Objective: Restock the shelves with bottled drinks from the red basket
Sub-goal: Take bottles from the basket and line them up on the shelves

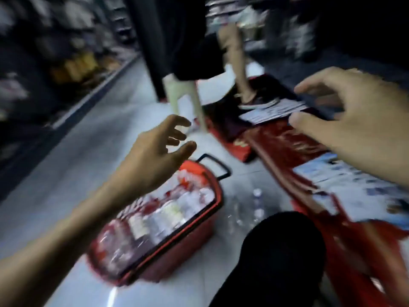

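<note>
The whole view is smeared with motion blur, so fine detail is lost. The red basket sits on the pale tiled floor in the lower middle, packed to the rim with bottles lying on their sides. Their labels are too blurred to read. Its black handle sticks out at the far end.

The left hand hovers above the far end of the basket. Its grip is spread, fingers loosely fanned, holding nothing and touching nothing. The right hand is raised well apart on the right, its grip also spread and empty, with thumb and fingers parted over a red stand that runs along that side. Printed sheets lie on the stand.

A few clear loose bottles stand on the floor between the basket and the stand. Just beside them, a knee in black cloth fills the lower right.

Beyond the basket the aisle is blocked by a pale plastic stool and another person's bare leg, whose shoe rests on the far end of the stand. Dark shelves of blurred goods line the left side of the aisle.
</note>
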Tool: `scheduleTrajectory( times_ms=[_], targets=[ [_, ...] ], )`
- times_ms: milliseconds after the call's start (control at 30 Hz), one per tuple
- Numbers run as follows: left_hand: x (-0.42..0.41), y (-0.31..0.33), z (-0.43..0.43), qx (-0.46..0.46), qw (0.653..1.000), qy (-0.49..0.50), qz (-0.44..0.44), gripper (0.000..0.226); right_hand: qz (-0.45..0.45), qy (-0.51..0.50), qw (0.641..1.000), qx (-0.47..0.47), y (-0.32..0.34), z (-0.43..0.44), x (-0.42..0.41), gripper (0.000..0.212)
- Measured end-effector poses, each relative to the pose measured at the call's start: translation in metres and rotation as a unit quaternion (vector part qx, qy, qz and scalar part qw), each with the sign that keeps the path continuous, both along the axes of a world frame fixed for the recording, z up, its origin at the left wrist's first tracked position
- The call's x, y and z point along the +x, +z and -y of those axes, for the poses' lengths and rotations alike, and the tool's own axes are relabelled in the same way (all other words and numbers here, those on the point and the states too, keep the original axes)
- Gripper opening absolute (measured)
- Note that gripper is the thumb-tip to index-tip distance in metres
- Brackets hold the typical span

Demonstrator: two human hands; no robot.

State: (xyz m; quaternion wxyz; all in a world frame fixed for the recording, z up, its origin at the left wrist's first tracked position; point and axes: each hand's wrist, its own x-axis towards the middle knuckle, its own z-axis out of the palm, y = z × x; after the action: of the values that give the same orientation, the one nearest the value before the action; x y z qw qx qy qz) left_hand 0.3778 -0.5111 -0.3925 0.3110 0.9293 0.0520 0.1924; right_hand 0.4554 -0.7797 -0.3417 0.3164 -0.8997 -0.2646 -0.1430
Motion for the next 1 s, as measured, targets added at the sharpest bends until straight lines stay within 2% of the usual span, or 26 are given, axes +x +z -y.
scheduleTrajectory(
  times_ms=[100,167,267,400,500,567,633,733,767,867,933,1000],
  targets=[
    [-0.061,-0.054,-0.068,-0.015,0.988,0.118,-0.096,0.034,-0.061,0.121,0.989,-0.066,-0.055,-0.088,-0.002,0.04],
    [-0.095,-0.093,-0.105,-0.033,0.972,0.18,-0.15,0.04,-0.102,0.195,0.962,-0.163,-0.093,-0.139,-0.015,0.04],
    [-0.127,-0.147,-0.149,-0.05,0.945,0.248,-0.209,0.034,-0.18,0.255,0.917,-0.249,-0.145,-0.202,-0.022,0.039],
    [-0.143,-0.207,-0.193,-0.135,0.901,0.319,-0.261,0.028,-0.258,0.282,0.883,-0.273,-0.198,-0.266,-0.024,0.046],
    [-0.141,-0.243,-0.216,-0.173,0.869,0.359,-0.292,0.03,-0.303,0.272,0.871,-0.276,-0.232,-0.303,-0.019,0.041],
    [-0.134,-0.263,-0.223,-0.154,0.871,0.354,-0.304,0.034,-0.319,0.255,0.873,-0.267,-0.258,-0.322,-0.014,0.041],
    [-0.125,-0.279,-0.231,-0.141,0.876,0.341,-0.311,0.044,-0.339,0.222,0.879,-0.253,-0.282,-0.338,-0.009,0.053],
    [-0.111,-0.297,-0.24,-0.215,0.855,0.359,-0.307,0.062,-0.386,0.173,0.866,-0.266,-0.312,-0.356,0.003,0.077],
    [-0.107,-0.301,-0.241,-0.235,0.847,0.37,-0.301,0.062,-0.404,0.16,0.86,-0.268,-0.317,-0.361,0.007,0.079],
    [-0.1,-0.321,-0.24,-0.287,0.826,0.4,-0.274,0.039,-0.444,0.123,0.846,-0.268,-0.333,-0.369,0.016,0.082],
    [-0.099,-0.332,-0.238,-0.29,0.823,0.416,-0.257,0.039,-0.438,0.106,0.85,-0.274,-0.344,-0.371,0.017,0.083],
    [-0.101,-0.334,-0.238,-0.32,0.815,0.414,-0.248,0.039,-0.413,0.104,0.857,-0.291,-0.351,-0.371,0.018,0.066]
  ],
)
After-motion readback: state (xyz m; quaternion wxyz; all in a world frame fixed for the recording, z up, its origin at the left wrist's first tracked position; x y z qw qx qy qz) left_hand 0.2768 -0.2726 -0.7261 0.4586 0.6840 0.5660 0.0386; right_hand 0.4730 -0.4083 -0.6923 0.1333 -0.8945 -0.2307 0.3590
